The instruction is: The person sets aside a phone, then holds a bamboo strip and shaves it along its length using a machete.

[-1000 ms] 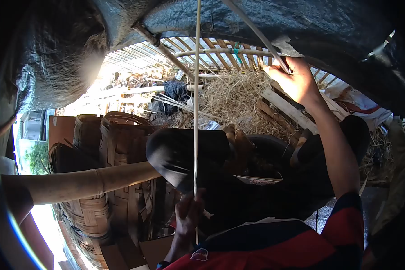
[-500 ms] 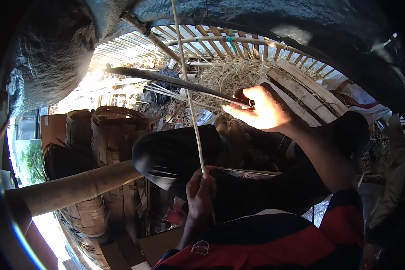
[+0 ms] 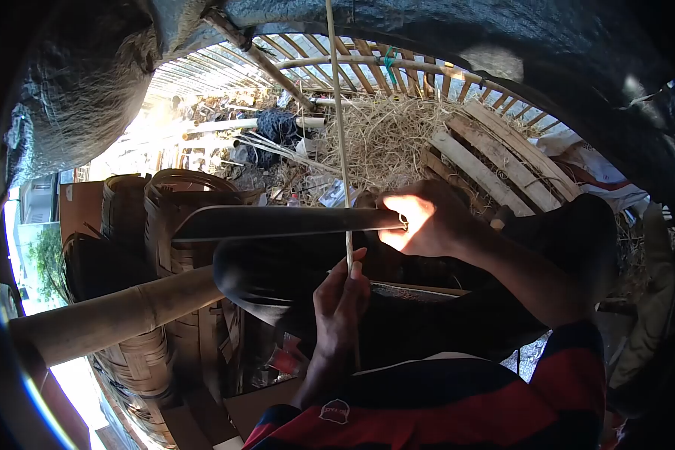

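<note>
A long, thin bamboo strip (image 3: pixel 340 112) runs upright through the middle of the view. My left hand (image 3: pixel 340 304) is closed around its lower part, thumb pressed along it. My right hand (image 3: pixel 431 220) grips the handle of a machete (image 3: pixel 285 222), with the handle mostly hidden by the fingers. The dark blade points left and lies level across the strip, a little above my left hand. Whether its edge touches the strip I cannot tell. Beneath both hands are my dark-clad legs (image 3: pixel 277 262).
A thick bamboo pole (image 3: pixel 127 311) juts in from the left, beside woven bamboo baskets (image 3: pixel 184 255). Straw (image 3: pixel 386 139) and wooden boards (image 3: pixel 495 169) lie ahead, before a slatted bamboo fence (image 3: pixel 367 67). Dark plastic sheeting (image 3: pixel 427 22) hangs overhead.
My right hand has brought the machete down and nearer, its blade turning from slanted to level. The bamboo strip's top has shifted right, and my left hand has risen slightly.
</note>
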The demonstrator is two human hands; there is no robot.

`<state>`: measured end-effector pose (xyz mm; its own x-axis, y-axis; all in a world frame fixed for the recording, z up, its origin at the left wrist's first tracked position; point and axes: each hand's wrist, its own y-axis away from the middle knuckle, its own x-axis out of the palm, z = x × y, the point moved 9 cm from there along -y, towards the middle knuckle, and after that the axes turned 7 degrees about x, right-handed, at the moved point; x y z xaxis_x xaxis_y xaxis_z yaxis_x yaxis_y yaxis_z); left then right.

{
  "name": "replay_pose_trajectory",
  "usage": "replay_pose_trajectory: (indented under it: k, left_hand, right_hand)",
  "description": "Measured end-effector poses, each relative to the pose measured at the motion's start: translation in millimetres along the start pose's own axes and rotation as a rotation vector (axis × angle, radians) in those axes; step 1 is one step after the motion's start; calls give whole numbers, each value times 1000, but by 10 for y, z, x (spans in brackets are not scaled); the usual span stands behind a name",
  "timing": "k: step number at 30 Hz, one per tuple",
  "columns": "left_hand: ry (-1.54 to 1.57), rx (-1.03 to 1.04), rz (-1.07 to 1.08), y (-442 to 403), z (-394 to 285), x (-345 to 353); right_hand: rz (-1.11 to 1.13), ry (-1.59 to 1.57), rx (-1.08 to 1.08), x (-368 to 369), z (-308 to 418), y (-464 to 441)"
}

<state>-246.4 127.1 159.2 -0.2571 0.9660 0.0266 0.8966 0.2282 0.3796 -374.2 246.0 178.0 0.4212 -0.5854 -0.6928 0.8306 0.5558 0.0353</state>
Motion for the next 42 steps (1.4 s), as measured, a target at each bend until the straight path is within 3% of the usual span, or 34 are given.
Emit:
replay_pose_trajectory:
  k: [4,7,10,19,24,27,29,33,37,42]
  left_hand:
    - [-56,-15,2,-18,-10,26]
    - [-109,-15,-51,28,13,9]
    - [-300,74,-31,-9,57,-56]
    - [-86,-85,-69,54,85,-1]
    - [-45,-92,-53,96,125,-21]
    - [-43,-82,-52,88,123,-8]
    - [-55,-70,-40,71,119,-10]
    - [-113,-102,-37,91,172,-26]
    - [-67,-77,-51,87,111,-19]
    - [-126,-42,-21,58,95,-14]
  right_hand:
    - [-216,71,-194,46,190,121]
    - [-74,105,-183,134,262,98]
    - [-146,158,-182,164,213,124]
    - [-166,259,-152,182,24,40]
    - [-276,324,-134,74,-169,-7]
    - [-393,246,-252,-16,1,83]
    - [-88,226,-150,217,47,54]
    - [-106,221,-196,279,128,85]
    - [-72,238,-80,234,-182,-68]
    - [-320,301,-64,-30,-401,-79]
